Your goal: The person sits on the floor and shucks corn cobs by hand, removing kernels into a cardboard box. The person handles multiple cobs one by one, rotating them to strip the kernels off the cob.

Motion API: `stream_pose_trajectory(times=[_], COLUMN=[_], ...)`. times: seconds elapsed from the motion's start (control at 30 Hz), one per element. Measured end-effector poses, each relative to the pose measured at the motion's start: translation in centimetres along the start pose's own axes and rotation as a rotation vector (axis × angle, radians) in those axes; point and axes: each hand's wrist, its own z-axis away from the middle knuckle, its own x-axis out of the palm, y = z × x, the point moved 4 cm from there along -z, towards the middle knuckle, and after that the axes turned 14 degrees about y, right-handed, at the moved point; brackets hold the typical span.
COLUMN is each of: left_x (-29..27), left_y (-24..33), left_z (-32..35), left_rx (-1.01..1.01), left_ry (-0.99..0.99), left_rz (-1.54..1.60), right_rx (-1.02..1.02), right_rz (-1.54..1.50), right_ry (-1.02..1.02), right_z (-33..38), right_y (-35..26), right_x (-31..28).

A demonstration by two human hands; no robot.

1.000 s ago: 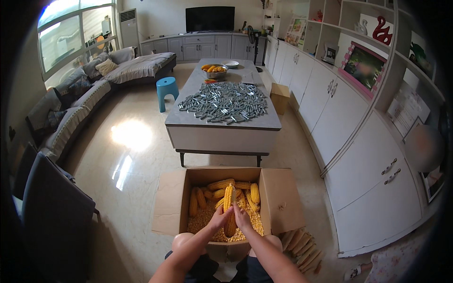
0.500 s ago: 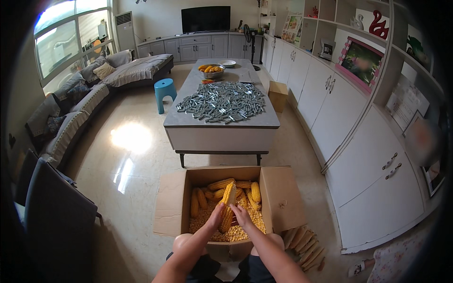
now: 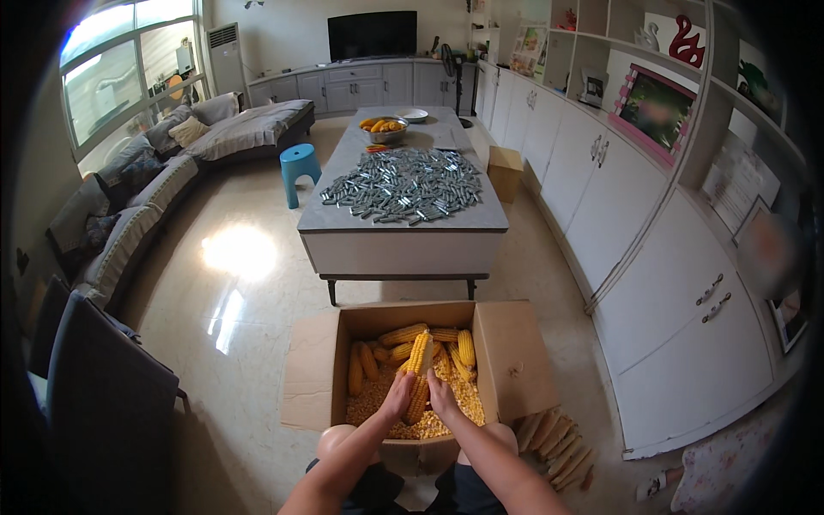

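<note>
Daylight enters through the window (image 3: pixel 103 77) at upper left, its panes washed out nearly to white with a bluish fringe at the outer edge. It glares off the glossy floor (image 3: pixel 239 251) in a blown-out patch left of centre, a thinner streak below. The chair (image 3: pixel 107 403) at lower left sinks into shadow. Softly lit hands (image 3: pixel 400 396) look reasonably sharp. Black vignetting rounds the corners; white cabinets (image 3: pixel 669 343) bend at right, near two blurred patches.
</note>
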Motion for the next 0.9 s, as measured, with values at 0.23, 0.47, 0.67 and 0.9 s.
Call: stream_pose_trajectory(times=[0.23,0.47,0.67,0.9], left_x=[-0.2,0.3,-0.2,0.9], left_y=[-0.6,0.2,-0.8,1.0], left_z=[-0.8,-0.1,-1.3,0.2], left_rx=[-0.050,-0.021,0.321,0.514], left_ry=[-0.047,-0.011,0.057,0.094], left_rz=[0.095,0.053,-0.174,-0.409], right_rx=[0.029,-0.006,-0.136,-0.283], right_rz=[-0.314,-0.011,-0.009,0.103], right_ry=[-0.048,0.060,0.046,0.215], right_z=[0.1,-2.5,-2.3,-0.9], right_y=[0.4,2.5,3.4,1.9], right_x=[0.1,-0.4,1.2,0.8])
